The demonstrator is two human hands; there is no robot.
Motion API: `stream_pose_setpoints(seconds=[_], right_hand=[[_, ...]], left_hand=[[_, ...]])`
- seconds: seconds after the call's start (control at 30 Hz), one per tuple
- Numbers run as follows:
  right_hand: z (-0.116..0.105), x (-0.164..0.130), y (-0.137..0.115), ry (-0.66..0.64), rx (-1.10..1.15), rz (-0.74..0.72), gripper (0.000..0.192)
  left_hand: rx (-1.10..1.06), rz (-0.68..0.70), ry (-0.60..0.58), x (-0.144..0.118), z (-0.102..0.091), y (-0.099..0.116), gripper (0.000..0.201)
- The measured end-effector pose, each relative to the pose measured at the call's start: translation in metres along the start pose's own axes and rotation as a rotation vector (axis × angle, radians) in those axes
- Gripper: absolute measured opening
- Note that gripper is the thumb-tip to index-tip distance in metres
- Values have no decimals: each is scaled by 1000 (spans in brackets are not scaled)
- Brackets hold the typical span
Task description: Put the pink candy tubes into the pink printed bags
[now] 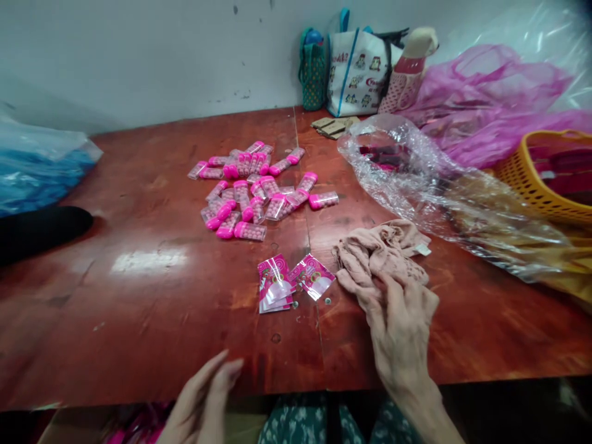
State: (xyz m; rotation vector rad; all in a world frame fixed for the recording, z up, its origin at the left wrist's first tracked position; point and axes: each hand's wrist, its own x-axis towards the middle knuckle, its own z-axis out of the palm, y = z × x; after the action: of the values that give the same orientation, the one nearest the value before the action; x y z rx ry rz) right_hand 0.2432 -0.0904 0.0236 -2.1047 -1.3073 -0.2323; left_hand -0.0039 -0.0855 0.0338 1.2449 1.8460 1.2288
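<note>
In the head view, my right grip (403,324) lies on the near side of the crumpled beige cloth (377,251), on the right part of the tabletop (139,320); I cannot tell if it pinches or only rests. My left grip (201,394), loosely parted, holds nothing that I see, near the front edge. I think it is good to handle this soft cloth lightly, so the pink printed packets (315,277) just beside it do not slide. Pink-capped tubes (250,231) lie beyond; clear plastic (402,185) may limit movement behind.
</note>
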Motion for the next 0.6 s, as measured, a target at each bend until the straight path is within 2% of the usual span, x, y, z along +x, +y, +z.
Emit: stream_pose_setpoints(seconds=[0.07,0.1,0.17,0.23,0.3,0.43,0.6], right_hand=[[4,4,-19,39,26,-45,41],[9,6,-28,-1,54,-79,36],[22,9,-44,-126,19,-86,23],[35,11,-52,-164,-18,-70,11],[45,13,-52,-163,-32,-61,10],[48,13,-45,-139,-11,-57,16],[46,13,-40,-49,85,-48,23]], left_hand=[[161,419,-169,7,37,16,22],[239,599,-187,13,53,21,25],[438,744,-263,26,80,24,37],[588,788,-341,34,97,20,46],[698,807,-397,37,106,14,47],[770,821,-428,29,109,10,50],[776,786,-399,24,112,13,50]])
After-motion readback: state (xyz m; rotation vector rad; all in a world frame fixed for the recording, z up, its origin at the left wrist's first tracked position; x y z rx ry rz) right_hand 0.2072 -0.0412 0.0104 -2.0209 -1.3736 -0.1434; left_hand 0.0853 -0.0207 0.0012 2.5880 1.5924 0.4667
